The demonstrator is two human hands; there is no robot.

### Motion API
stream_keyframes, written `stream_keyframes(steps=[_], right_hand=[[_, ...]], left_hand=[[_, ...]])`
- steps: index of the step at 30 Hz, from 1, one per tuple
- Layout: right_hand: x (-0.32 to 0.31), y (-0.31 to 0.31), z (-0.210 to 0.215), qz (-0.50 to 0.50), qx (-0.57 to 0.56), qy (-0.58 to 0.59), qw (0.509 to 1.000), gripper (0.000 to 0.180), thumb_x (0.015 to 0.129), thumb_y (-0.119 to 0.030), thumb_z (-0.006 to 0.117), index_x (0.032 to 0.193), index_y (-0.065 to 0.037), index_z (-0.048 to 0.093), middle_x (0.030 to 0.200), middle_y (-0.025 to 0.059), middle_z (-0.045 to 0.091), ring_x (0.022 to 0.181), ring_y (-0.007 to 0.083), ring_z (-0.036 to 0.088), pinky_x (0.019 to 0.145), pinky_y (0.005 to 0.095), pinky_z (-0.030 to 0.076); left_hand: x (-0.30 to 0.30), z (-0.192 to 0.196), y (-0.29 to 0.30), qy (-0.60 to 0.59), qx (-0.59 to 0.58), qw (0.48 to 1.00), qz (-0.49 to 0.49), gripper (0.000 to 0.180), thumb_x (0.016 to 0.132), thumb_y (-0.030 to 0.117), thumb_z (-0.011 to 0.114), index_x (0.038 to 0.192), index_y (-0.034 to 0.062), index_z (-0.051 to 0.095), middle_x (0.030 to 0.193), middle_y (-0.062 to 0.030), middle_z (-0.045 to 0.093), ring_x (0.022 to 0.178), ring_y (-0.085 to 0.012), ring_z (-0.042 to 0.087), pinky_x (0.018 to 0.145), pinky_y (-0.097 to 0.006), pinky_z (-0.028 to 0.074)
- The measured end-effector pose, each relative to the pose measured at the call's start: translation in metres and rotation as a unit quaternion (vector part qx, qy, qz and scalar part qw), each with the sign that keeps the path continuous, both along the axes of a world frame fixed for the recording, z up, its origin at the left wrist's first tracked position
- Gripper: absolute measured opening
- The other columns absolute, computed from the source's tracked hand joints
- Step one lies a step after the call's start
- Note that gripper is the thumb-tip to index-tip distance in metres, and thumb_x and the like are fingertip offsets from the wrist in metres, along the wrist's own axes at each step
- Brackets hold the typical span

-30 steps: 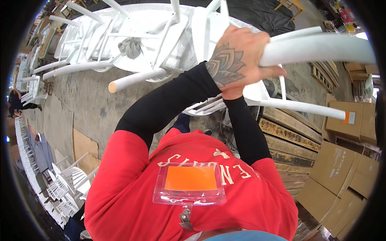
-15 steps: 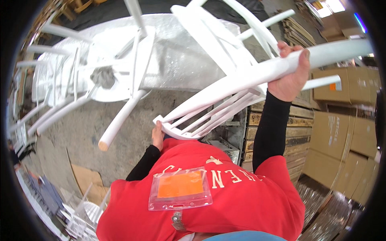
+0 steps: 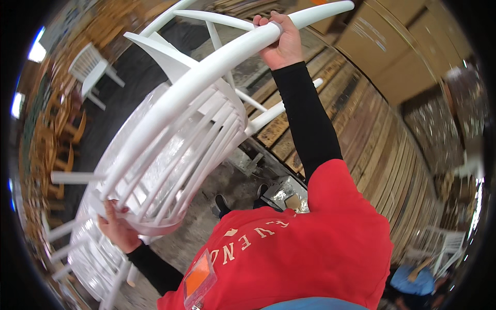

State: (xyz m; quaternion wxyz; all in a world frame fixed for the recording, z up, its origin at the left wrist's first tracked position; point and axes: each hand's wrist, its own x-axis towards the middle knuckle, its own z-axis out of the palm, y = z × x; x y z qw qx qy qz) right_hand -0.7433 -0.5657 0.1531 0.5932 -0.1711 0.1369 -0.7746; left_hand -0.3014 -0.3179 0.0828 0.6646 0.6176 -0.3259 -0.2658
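A white chair with a back of several slim spindles (image 3: 206, 139) is held up in front of me, tilted on its side. My right hand (image 3: 283, 44) wraps around its long curved outer post (image 3: 227, 62), near the far right end. At the near left end, my left hand (image 3: 119, 227) grips the curved rail of the chair back, fingers partly hidden behind it. Below and to the left, another white chair with its legs sticking out (image 3: 77, 253) rests on a surface covered in clear plastic wrap (image 3: 121, 116), mostly hidden by the held chair.
Wooden slats (image 3: 361, 144) lie stacked at right, with large cardboard boxes (image 3: 382, 46) behind. A white chair (image 3: 92, 72) stands far left, near brown wooden frames (image 3: 64, 134). At lower right are a person in blue (image 3: 413, 281) and a white chair (image 3: 450, 248).
My view has turned to the right. The held chair has swung left over the plastic-wrapped surface, with both hands still on it.
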Motion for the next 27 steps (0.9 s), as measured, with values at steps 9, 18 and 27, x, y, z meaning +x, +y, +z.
stream_keyframes(steps=[9,18,27], right_hand=[[-0.366,0.108,-0.044,-0.292,-0.092,-0.221,0.926,0.021,0.084,-0.018,0.058,0.090,-0.010,0.040,0.074,0.0036,0.049,0.072,0.0220,0.060,0.072,0.0455,0.053],[-0.570,0.291,-0.152,-0.558,-0.062,-0.209,0.801,0.033,0.093,-0.040,0.048,0.098,-0.008,0.044,0.088,0.0076,0.050,0.089,0.0257,0.057,0.099,0.0595,0.043],[-0.440,0.311,-0.119,-0.339,0.240,0.363,0.834,0.084,0.091,-0.047,0.067,0.150,-0.002,0.028,0.145,0.0123,0.039,0.132,0.0265,0.043,0.109,0.0443,0.039]], left_hand=[[-0.310,0.215,-0.139,-0.333,-0.086,0.867,-0.361,0.028,0.096,0.027,0.067,0.103,0.0004,0.065,0.075,-0.0016,0.060,0.060,-0.0069,0.053,0.054,-0.022,0.036],[-0.645,0.273,-0.126,-0.407,-0.232,0.575,-0.671,0.031,0.089,0.031,0.066,0.098,0.0021,0.069,0.083,-0.0068,0.066,0.072,-0.0140,0.062,0.062,-0.030,0.047],[-0.900,0.304,-0.127,-0.694,-0.676,0.148,-0.198,0.015,0.074,0.018,0.068,0.085,0.0082,0.072,0.081,-0.0133,0.070,0.081,-0.0309,0.070,0.066,-0.042,0.053]])
